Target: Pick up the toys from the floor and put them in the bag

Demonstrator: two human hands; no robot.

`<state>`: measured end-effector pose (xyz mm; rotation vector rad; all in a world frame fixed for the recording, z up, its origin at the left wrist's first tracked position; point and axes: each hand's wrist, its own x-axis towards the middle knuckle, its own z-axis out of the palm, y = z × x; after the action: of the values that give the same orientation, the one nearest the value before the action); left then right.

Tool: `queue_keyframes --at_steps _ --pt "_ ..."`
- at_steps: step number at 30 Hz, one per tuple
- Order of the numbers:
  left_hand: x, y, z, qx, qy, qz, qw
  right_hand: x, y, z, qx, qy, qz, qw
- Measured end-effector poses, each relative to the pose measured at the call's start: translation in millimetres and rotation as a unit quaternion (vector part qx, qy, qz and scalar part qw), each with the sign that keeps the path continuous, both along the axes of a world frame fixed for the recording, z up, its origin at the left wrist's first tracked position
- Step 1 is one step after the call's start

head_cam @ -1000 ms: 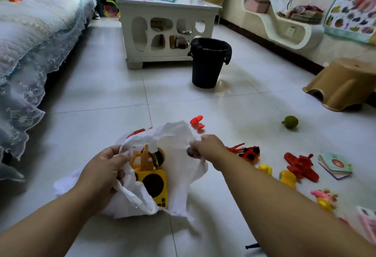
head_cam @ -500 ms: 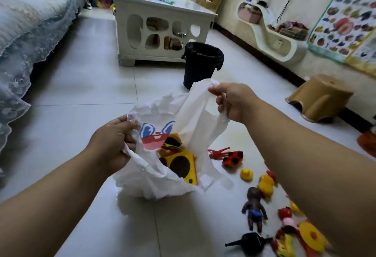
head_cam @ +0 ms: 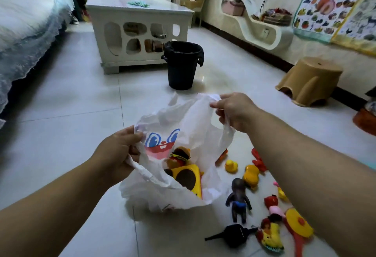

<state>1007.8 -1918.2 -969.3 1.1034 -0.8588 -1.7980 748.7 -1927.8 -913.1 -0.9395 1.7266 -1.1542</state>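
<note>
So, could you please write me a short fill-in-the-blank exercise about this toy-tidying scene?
The left hand and right hand grip a bag whose colour is ____. The yellow box toy sits ____ the bag. The bin beyond the bag is coloured ____.
Missing words: white; inside; black.

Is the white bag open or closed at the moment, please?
Open: left hand and right hand spread the bag; a yellow toy shows inside.
</note>
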Motion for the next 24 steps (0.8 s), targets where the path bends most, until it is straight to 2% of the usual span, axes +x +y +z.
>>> queue_keyframes --at_steps 4,9,13,15,18,20,22,24 --pt "-24.0 13.2 -18.2 0.01 -0.043 0.015 0.999 -28.8 27.2 -46.8 0.002 0.042 0.055 0.998" --pt "-56.2 36.1 -20.1 -0.02 -0.101 -0.015 0.995 -69.9 66.7 -66.2 -0.025 0.038 0.096 0.994" --pt "-69.4 51.3 -25.7 -0.044 -0.145 -0.047 0.987 -100.4 113.7 -116.2 -0.084 0.065 0.034 0.994" --pt "-72.6 53.2 -27.6 -0.046 -0.156 -0.048 0.985 -109.2 140.7 -158.0 -0.064 0.137 0.019 0.988" --pt "-75.8 53.6 -30.2 -0.041 -0.154 -0.021 0.987 -105.1 179.3 -220.2 -0.014 0.305 0.042 0.951" --pt "-74.7 53.3 -30.6 -0.042 -0.147 -0.007 0.988 -93.4 189.1 -245.2 -0.021 0.328 -0.021 0.944" --pt "-72.1 52.8 -30.3 -0.037 -0.152 0.003 0.988 -86.1 184.3 -253.8 -0.024 0.295 -0.124 0.947" --pt "-68.5 51.1 -29.1 -0.04 -0.157 0.009 0.987 -89.4 171.1 -242.6 0.003 0.237 -0.179 0.955"
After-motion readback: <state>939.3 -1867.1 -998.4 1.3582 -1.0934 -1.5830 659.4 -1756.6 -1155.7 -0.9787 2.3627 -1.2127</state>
